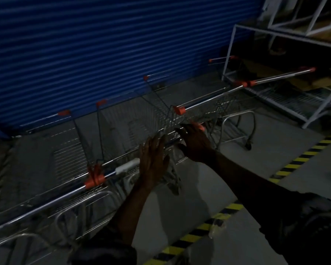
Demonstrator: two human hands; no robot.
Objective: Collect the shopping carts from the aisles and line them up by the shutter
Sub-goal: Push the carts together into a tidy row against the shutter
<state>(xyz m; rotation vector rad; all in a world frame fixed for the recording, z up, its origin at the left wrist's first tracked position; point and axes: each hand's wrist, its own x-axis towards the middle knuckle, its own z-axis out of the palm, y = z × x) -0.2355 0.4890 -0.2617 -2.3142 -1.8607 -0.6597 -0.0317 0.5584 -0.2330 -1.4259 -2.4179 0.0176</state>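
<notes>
A row of wire shopping carts [122, 131] fills the strip of floor [199, 197] along the blue shutter [103, 44], baskets and handles packed close with only narrow gaps between. A white metal rack [275, 88] blocks the far right corner. Bare floor lies open on the near side, beside the striped tape [304, 155].

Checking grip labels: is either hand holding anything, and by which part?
Nothing is gripped. The left hand and right hand are open, fingers spread, over the nearest cart's handle bar; whether they touch it cannot be told.
</notes>
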